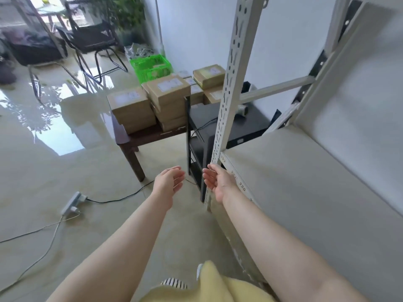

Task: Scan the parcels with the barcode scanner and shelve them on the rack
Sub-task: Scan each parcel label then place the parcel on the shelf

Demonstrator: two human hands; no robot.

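**Asker:** Bare hands first, please. What are they doing?

**Describer:** Both reach forward, palms turned toward each other with a gap between them. The left hand (169, 182) has relaxed, slightly bent fingers and holds nothing. The right hand (218, 182) is likewise spread and holds nothing; it sits just beside the white perforated upright (233, 79) of the metal rack (305, 192), at the corner of a pale shelf board whose edge carries small printed numbers. I cannot tell if it touches the post.

**Asker:** Where are the parcels?

**Describer:** Beyond the hands, brown cardboard parcels (168, 92) with white labels are stacked on a dark wooden table (130, 144). One stack (130, 107) stands at the near left corner, a taller one beside it, and more boxes lie behind, partly hidden by the upright.

**Asker:** And the scanner?

**Describer:** I cannot pick it out. A black stand (196, 136) to the right of the table holds dark equipment with a cable, partly behind the post.

**Asker:** Anything else around?

**Describer:** A green plastic basket (150, 67) sits behind the parcels by the wall. On the glossy tiled floor to the left lies a white power strip (73, 202) with black and white cords. Farther back stand black chairs (91, 38) and a leafy plant (122, 9). At the bottom edge, yellow clothing shows.
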